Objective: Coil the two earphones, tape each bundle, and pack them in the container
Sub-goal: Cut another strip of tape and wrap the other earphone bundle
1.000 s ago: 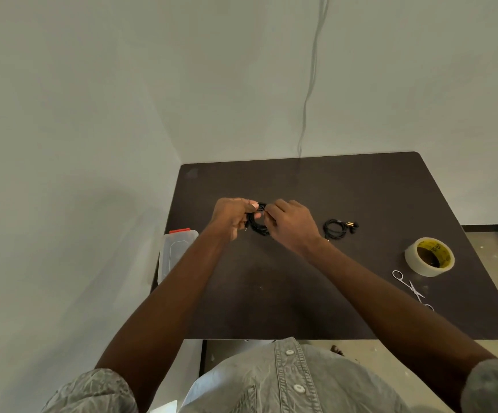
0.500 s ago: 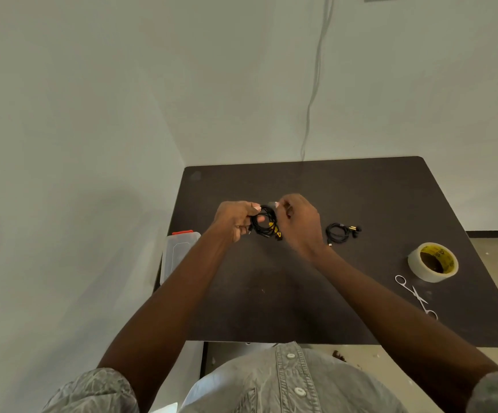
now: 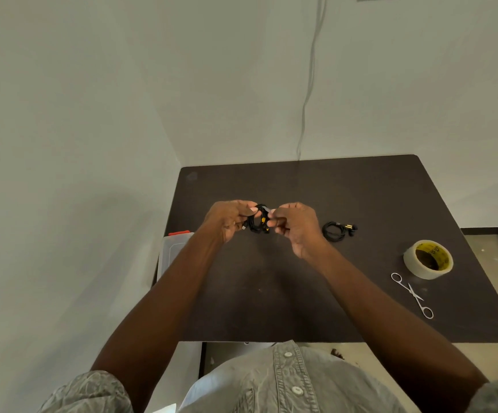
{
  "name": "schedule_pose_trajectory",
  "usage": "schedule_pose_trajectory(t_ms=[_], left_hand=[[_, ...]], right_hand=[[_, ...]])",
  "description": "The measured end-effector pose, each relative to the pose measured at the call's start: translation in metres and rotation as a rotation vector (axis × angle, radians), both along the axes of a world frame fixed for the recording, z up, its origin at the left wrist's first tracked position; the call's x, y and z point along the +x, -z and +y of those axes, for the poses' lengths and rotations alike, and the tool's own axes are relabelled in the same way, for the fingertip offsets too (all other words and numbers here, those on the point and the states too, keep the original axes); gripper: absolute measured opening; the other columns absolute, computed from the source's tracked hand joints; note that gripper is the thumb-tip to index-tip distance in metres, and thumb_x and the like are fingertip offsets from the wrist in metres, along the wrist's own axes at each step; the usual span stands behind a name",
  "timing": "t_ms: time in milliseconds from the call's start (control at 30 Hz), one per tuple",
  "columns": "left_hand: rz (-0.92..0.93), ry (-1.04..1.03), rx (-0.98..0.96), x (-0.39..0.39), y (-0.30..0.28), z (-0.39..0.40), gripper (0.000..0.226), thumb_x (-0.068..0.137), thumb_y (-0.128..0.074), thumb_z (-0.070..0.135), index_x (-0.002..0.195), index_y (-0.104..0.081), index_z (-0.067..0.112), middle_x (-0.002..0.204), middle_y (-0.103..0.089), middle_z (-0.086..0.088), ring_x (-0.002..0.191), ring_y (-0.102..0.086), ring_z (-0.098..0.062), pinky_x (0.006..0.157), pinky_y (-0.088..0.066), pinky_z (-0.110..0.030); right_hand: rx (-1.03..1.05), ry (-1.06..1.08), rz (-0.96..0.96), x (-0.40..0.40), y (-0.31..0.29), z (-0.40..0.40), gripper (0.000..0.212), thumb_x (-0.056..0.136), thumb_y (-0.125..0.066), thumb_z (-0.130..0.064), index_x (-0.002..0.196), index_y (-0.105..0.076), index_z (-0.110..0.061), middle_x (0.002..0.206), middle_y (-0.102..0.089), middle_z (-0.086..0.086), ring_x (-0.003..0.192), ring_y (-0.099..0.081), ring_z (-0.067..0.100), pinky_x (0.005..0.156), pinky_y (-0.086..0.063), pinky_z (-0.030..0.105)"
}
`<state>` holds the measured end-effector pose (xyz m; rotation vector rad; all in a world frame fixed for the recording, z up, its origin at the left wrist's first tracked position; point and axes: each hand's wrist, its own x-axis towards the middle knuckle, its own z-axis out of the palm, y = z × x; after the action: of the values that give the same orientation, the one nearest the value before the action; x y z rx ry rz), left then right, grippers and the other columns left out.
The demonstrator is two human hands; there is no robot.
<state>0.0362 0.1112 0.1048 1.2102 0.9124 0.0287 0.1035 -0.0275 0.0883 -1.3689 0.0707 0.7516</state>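
- The left hand (image 3: 226,220) and right hand (image 3: 296,226) hold one coiled black earphone bundle (image 3: 258,222) between them, raised over the middle of the dark table (image 3: 301,293); both hands pinch it with curled fingers.
- A second coiled earphone (image 3: 335,231) lies flat on the table, just right of the right hand.
- The tape roll (image 3: 428,259) sits near the table's right edge, with the scissors (image 3: 413,295) just in front of it.
- The clear container (image 3: 171,251), with a red clip, stands off the table's left edge.
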Motion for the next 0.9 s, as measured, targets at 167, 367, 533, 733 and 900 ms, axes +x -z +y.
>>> schedule_pose_trajectory(t_ms=[167, 367, 533, 733, 900], left_hand=[[-0.047, -0.003, -0.030, -0.003, 0.003, 0.000, 0.023, 0.085, -0.059, -0.007, 0.101, -0.065, 0.008, 0.094, -0.071, -0.009, 0.068, -0.070, -0.007, 0.074, -0.046, -0.024], [-0.051, -0.028, 0.021, -0.009, 0.006, 0.000, 0.022, 0.085, -0.060, -0.007, 0.100, -0.067, 0.008, 0.093, -0.072, -0.010, 0.068, -0.070, -0.007, 0.068, -0.048, -0.022], [-0.066, -0.070, 0.024, -0.010, 0.004, 0.001, 0.020, 0.083, -0.062, -0.008, 0.098, -0.067, 0.005, 0.100, -0.071, -0.015, 0.078, -0.070, -0.014, 0.064, -0.053, -0.019], [-0.072, -0.092, 0.027, -0.009, 0.004, 0.000, 0.020, 0.083, -0.062, -0.010, 0.097, -0.067, 0.003, 0.101, -0.071, -0.017, 0.078, -0.071, -0.015, 0.060, -0.055, -0.019], [-0.071, -0.106, 0.024, -0.007, 0.006, -0.004, 0.021, 0.082, -0.063, -0.010, 0.098, -0.067, 0.003, 0.098, -0.071, -0.016, 0.072, -0.072, -0.012, 0.062, -0.055, -0.018]], right_hand=[[0.167, 0.072, 0.441, -0.015, 0.010, 0.005, 0.011, 0.085, -0.060, 0.005, 0.077, -0.063, -0.001, 0.057, -0.065, 0.008, 0.046, -0.057, 0.008, 0.043, -0.046, 0.017], [0.370, 0.131, 0.408, -0.028, 0.014, 0.004, 0.014, 0.087, -0.063, 0.004, 0.095, -0.064, -0.007, 0.070, -0.069, 0.006, 0.053, -0.062, 0.007, 0.051, -0.051, 0.017], [0.437, 0.116, 0.415, -0.029, 0.017, 0.002, 0.011, 0.092, -0.060, -0.002, 0.102, -0.065, 0.000, 0.078, -0.072, 0.008, 0.060, -0.065, 0.007, 0.055, -0.053, 0.017], [0.470, 0.122, 0.407, -0.028, 0.015, -0.001, 0.016, 0.088, -0.065, -0.005, 0.102, -0.067, 0.002, 0.078, -0.070, 0.008, 0.060, -0.063, 0.008, 0.057, -0.052, 0.018], [0.288, 0.163, 0.352, -0.033, 0.013, 0.000, 0.012, 0.084, -0.069, -0.001, 0.095, -0.068, -0.008, 0.068, -0.067, 0.002, 0.054, -0.059, 0.007, 0.052, -0.045, 0.019]])
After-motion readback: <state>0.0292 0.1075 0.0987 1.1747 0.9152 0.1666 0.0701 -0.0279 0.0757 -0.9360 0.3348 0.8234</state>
